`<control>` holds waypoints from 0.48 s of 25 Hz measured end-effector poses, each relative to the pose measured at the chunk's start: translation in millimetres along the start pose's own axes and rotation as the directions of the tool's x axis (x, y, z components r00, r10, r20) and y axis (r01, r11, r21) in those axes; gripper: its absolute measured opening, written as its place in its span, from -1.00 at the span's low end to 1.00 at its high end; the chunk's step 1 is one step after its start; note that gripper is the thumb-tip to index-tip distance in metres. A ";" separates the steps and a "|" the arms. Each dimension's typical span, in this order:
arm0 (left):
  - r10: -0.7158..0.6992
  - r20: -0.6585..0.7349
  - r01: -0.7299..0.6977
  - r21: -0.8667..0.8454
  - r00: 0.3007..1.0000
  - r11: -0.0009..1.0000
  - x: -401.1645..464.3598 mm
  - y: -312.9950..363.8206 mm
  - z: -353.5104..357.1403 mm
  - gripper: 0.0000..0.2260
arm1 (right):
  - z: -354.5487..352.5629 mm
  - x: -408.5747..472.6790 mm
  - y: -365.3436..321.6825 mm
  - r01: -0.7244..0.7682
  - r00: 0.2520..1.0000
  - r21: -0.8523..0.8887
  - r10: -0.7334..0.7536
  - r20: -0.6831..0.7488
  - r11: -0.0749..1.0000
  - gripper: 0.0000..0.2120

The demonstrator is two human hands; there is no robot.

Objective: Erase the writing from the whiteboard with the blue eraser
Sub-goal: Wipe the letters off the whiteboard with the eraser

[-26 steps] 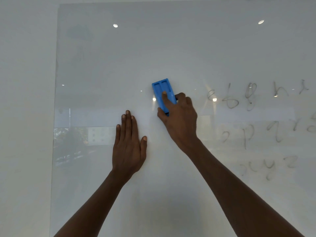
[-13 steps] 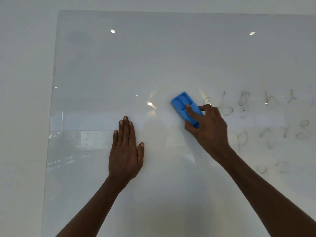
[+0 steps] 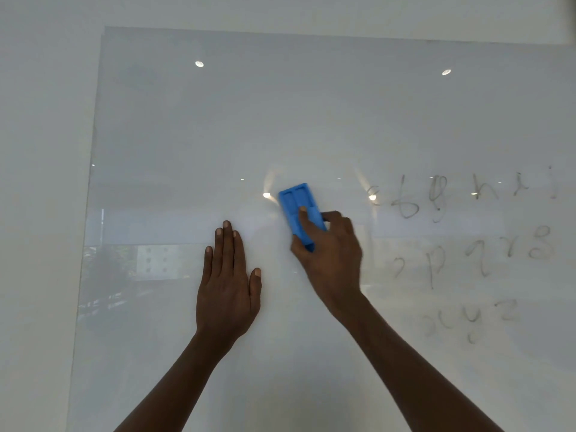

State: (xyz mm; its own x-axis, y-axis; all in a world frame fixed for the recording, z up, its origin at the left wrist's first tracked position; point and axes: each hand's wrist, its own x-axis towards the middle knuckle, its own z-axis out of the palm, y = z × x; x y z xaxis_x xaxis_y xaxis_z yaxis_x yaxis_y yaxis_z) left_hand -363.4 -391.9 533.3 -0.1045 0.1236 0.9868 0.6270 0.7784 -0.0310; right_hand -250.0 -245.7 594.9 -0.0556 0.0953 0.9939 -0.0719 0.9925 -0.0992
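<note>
Your right hand (image 3: 330, 257) grips the blue rectangular plastic eraser (image 3: 300, 210) mid-frame, flat on the glossy whiteboard (image 3: 280, 120); left hand (image 3: 227, 285), fingers spread, braces you. Faint grey writing (image 3: 467, 244) remains right.

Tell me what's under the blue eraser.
The blue eraser lies against the whiteboard, gripped by the right hand. Board around it looks wiped; whether marks remain beneath is hidden.

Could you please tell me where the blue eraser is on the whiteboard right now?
In the head view, the blue eraser is pressed against the whiteboard near its middle, gripped by the right hand, between the flat left hand and the remaining writing.
</note>
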 end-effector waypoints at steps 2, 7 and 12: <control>-0.004 0.010 0.004 0.008 1.000 1.000 -0.4 0.4 -0.3 -0.39 | 11.1 7.4 -21.7 0.120 0.992 -0.022 -0.119 0.048 0.993 -0.52; -0.028 0.020 0.028 0.016 0.999 0.999 -0.6 2.4 -0.8 -0.39 | 12.1 14.4 -18.0 0.259 0.960 -0.077 -0.248 0.133 0.963 -0.52; -0.059 0.018 0.059 -0.001 0.998 0.998 -0.9 12.1 0.7 -0.39 | -8.3 22.8 14.7 0.220 0.973 -0.089 -0.211 0.094 0.972 -0.53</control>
State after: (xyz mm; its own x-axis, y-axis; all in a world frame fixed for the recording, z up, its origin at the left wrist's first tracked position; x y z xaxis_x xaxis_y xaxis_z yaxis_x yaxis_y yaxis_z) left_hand -356.3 -382.2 532.0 -0.1551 0.0888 0.9839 0.6204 0.7839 0.0271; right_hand -244.1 -228.3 616.5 -0.1323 -0.1242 0.9834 0.0062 0.9920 0.1261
